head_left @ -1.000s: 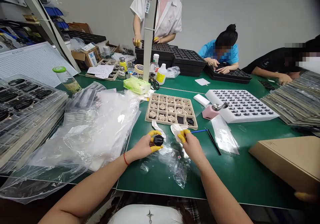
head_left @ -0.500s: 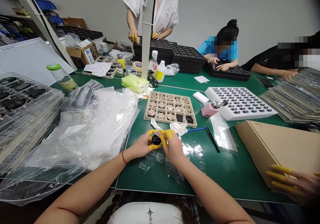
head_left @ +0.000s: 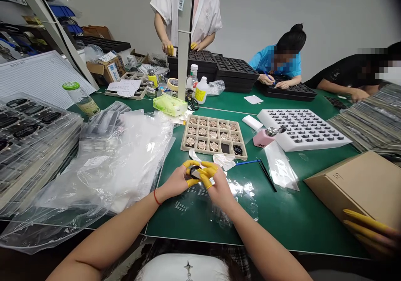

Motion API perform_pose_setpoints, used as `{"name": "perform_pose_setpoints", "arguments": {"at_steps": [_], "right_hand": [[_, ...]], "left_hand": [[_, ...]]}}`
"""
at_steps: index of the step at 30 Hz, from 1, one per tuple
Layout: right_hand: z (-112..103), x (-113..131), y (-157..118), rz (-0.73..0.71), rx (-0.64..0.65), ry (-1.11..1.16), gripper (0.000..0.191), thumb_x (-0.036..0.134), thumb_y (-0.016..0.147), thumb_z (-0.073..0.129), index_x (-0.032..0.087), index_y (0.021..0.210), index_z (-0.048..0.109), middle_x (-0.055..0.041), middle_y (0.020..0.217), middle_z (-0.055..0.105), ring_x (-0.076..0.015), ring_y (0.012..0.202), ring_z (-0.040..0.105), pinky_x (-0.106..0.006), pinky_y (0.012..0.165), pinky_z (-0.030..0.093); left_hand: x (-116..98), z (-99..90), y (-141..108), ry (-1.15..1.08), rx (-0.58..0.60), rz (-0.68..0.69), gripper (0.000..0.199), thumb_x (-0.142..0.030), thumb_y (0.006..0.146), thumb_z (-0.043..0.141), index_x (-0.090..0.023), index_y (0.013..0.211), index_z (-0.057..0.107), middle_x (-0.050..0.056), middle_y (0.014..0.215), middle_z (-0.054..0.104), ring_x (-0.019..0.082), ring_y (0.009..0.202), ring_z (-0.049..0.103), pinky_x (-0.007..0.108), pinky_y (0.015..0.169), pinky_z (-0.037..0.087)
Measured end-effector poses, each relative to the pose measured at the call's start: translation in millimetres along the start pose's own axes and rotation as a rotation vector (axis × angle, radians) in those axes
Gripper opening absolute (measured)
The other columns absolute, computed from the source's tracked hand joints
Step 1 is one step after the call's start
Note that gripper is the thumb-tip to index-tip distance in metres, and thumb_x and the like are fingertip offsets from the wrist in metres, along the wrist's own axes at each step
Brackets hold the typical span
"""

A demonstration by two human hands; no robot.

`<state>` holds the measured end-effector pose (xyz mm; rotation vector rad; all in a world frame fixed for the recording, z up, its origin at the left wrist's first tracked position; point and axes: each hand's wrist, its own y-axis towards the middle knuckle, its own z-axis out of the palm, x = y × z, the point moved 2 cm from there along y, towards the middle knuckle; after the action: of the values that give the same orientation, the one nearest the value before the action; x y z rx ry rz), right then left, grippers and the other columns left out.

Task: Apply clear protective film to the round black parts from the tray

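Yellow finger cots cover several fingertips on both hands. My left hand (head_left: 177,181) grips a round black watch part (head_left: 194,171) by its edge, above the near side of the tray. Pinched in my right hand (head_left: 217,184) is a small pale flat piece (head_left: 196,173), held against the face of the watch part; its material is unclear. Just beyond stands a beige compartment tray (head_left: 214,152) with rose-gold watch parts (head_left: 213,134). Its front right cell holds a black disc (head_left: 237,150) with pale lettering. Clear film (head_left: 184,206) with white print lies under my hands.
White wipes (head_left: 224,160), a blue stick (head_left: 247,162) and black tweezers (head_left: 267,175) lie near the tray. A pink pump bottle (head_left: 263,138) stands beside a white foam tray (head_left: 300,146). At right, a co-worker's hand (head_left: 369,231) touches a cardboard box (head_left: 363,185). Plastic bags (head_left: 125,164) cover the left.
The pale piece has moved down over the face of the watch part, which is now tilted. At right, the cardboard box and the co-worker's hand have shifted right.
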<state>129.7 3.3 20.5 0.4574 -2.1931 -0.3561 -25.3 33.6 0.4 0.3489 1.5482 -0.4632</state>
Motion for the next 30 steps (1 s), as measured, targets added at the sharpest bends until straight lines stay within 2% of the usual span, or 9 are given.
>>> {"name": "perform_pose_setpoints", "arguments": {"at_steps": [4,9,13,18,25,28,30], "right_hand": [[8.2,10.0,-10.2,-0.116,-0.017,-0.218,0.023,0.015,0.087,0.046,0.025,0.104,0.058,-0.0064,0.118,0.059,-0.0250,0.116,0.045,-0.051,0.099,0.033],[11.1,12.4,-15.7,-0.178,-0.045,-0.384,0.027,0.011,0.082,0.048,0.027,0.101,0.059,-0.0056,0.104,0.062,-0.0260,0.113,0.047,-0.054,0.104,0.025],[13.6,8.7,-11.4,-0.179,-0.073,-0.391,0.024,0.012,0.082,0.047,0.025,0.098,0.059,-0.0061,0.098,0.061,-0.0247,0.103,0.048,-0.052,0.102,0.027],[16.0,0.2,-2.8,-0.171,-0.116,-0.397,0.022,0.012,0.084,0.043,0.022,0.097,0.057,-0.0057,0.089,0.061,-0.0210,0.086,0.050,-0.047,0.099,0.031],[13.4,-7.3,4.1,-0.168,-0.163,-0.399,0.020,0.013,0.083,0.041,0.018,0.092,0.058,-0.0066,0.079,0.057,-0.0215,0.080,0.047,-0.040,0.083,0.039],[14.3,-9.4,7.2,-0.121,-0.142,-0.405,0.019,0.014,0.082,0.041,0.018,0.087,0.058,-0.0074,0.077,0.057,-0.0221,0.079,0.048,-0.040,0.082,0.039],[12.8,-13.9,8.8,-0.054,-0.105,-0.318,0.018,0.018,0.084,0.041,0.018,0.088,0.059,-0.0078,0.080,0.059,-0.0226,0.081,0.051,-0.040,0.081,0.040]], "left_hand": [[-0.3,-0.9,-0.1,0.076,-0.029,0.024,0.046,-0.022,0.072,0.068,-0.020,0.114,0.049,0.005,0.101,0.066,0.018,0.084,0.064,0.029,0.074,0.050],[-1.9,-1.8,-1.6,0.100,-0.036,0.016,0.043,-0.022,0.073,0.065,-0.020,0.113,0.049,0.002,0.090,0.065,0.016,0.076,0.063,0.026,0.066,0.049],[-1.7,-1.0,-2.1,0.081,-0.003,0.025,0.043,-0.020,0.072,0.065,-0.019,0.112,0.050,0.004,0.097,0.064,0.016,0.079,0.062,0.026,0.068,0.049],[-0.1,0.3,-3.0,0.118,0.032,0.052,0.045,-0.020,0.074,0.064,-0.018,0.116,0.049,0.005,0.094,0.065,0.017,0.080,0.062,0.028,0.073,0.049],[3.2,0.5,-3.0,0.100,0.111,0.061,0.054,-0.026,0.074,0.067,-0.018,0.124,0.045,0.006,0.099,0.064,0.017,0.079,0.061,0.028,0.071,0.049],[8.0,0.6,-0.5,0.016,0.147,0.042,0.058,-0.027,0.073,0.069,-0.017,0.124,0.045,0.006,0.098,0.064,0.018,0.082,0.061,0.030,0.075,0.049],[11.2,1.1,1.1,-0.051,0.158,0.014,0.059,-0.028,0.071,0.071,-0.018,0.122,0.045,0.006,0.097,0.063,0.018,0.084,0.062,0.031,0.077,0.049]]}}
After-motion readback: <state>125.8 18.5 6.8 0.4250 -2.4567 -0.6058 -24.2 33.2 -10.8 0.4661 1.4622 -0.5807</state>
